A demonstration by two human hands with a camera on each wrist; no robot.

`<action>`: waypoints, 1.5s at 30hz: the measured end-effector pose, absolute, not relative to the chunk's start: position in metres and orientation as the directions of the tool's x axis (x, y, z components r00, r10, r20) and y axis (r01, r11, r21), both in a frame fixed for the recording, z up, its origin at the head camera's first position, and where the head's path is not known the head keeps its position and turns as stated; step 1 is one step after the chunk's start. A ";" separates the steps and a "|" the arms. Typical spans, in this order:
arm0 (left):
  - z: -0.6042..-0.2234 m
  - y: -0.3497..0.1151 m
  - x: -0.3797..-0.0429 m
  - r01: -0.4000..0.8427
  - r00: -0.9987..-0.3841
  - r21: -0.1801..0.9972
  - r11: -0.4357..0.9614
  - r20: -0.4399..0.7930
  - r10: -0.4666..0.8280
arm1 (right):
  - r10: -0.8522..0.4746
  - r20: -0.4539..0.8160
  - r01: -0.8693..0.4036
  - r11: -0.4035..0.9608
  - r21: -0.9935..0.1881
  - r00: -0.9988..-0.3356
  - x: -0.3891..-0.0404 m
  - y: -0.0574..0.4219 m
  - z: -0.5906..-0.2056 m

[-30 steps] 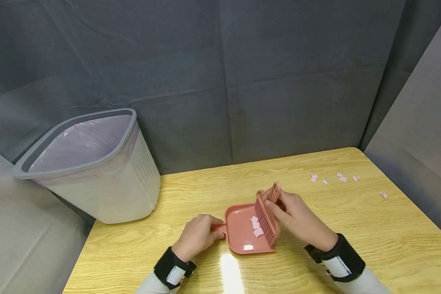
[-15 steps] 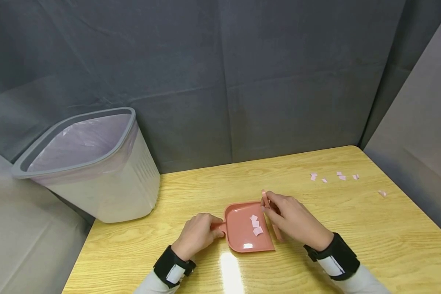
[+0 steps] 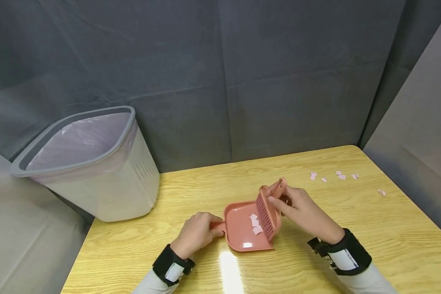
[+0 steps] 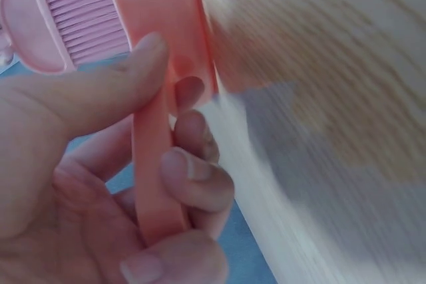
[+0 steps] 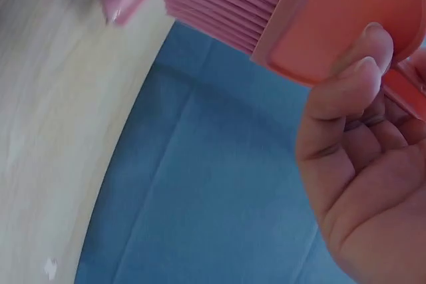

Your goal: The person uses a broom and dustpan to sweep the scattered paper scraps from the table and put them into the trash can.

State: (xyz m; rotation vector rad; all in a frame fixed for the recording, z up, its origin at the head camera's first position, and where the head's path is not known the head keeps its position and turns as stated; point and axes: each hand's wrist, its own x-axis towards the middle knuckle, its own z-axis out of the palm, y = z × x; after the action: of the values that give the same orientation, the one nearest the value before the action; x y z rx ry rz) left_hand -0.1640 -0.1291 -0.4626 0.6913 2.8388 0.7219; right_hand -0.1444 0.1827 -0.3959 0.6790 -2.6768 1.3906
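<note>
A coral-pink dustpan (image 3: pixel 239 230) lies on the table, its open edge toward the right. My left hand (image 3: pixel 194 232) grips its short handle; in the left wrist view the fingers curl round the dustpan's handle (image 4: pixel 153 171). My right hand (image 3: pixel 303 210) holds a matching hand brush (image 3: pixel 273 208) by the handle, thumb and fingers pinched where handle meets head. The brush stands tilted over the pan's open edge, bristles facing left. Several pale pink paper scraps (image 3: pixel 255 223) lie in the pan beside the bristles. The right wrist view shows the pink bristles (image 5: pixel 219 4) close up.
More paper scraps (image 3: pixel 341 177) are scattered at the table's back right, with a lone scrap (image 3: pixel 381 192) nearer the right edge. A lined waste bin (image 3: pixel 132 179) stands at the left on the wooden table (image 3: pixel 191 188). Dark cloth (image 3: pixel 176 81) hangs behind.
The brush went upright to the right of the pan's edge, then tilted back over it with bristles toward the scraps. The left hand and dustpan stay about where they were.
</note>
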 end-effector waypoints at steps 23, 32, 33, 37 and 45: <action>-0.392 -0.190 -0.175 0.467 -0.882 0.401 0.788 0.277 0.382 | -0.331 0.113 -0.329 0.724 -0.606 -0.937 -0.153 0.201 -0.399; -0.329 -0.218 -0.172 0.469 -0.850 0.342 0.814 0.425 0.311 | -0.350 0.131 -0.354 0.715 -0.603 -0.928 -0.155 0.200 -0.400; -0.324 -0.220 -0.172 0.469 -0.842 0.331 0.819 0.447 0.302 | -0.350 0.130 -0.354 0.715 -0.603 -0.928 -0.155 0.200 -0.400; -0.301 -0.232 -0.168 0.457 -0.807 0.303 0.836 0.537 0.247 | -0.356 0.123 -0.354 0.711 -0.607 -0.926 -0.157 0.198 -0.403; -0.259 -0.258 -0.158 0.390 -0.735 0.281 0.877 0.668 0.113 | -0.368 0.112 -0.355 0.702 -0.618 -0.923 -0.158 0.196 -0.402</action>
State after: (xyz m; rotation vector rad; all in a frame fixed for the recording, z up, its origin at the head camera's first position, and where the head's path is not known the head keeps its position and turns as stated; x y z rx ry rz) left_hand -0.1583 -0.2577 -0.2590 0.5622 3.6929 0.8364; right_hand -0.1579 0.1965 -0.4022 0.6191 -2.9159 1.0522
